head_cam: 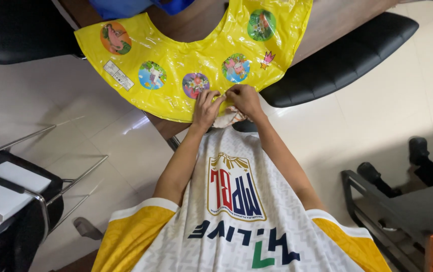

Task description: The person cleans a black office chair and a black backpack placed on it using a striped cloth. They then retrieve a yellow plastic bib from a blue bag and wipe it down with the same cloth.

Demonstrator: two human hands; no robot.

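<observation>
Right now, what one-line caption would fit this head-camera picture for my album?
Both hands, left hand and right hand, pinch the near edge of a flat yellow inflatable toy on a wooden table.

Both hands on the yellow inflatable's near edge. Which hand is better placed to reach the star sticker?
Right, probably. The right hand sits on the near edge of the yellow inflatable, closest to the star sticker, which lies up and to its right. The left hand would have to cross over the right.
</observation>
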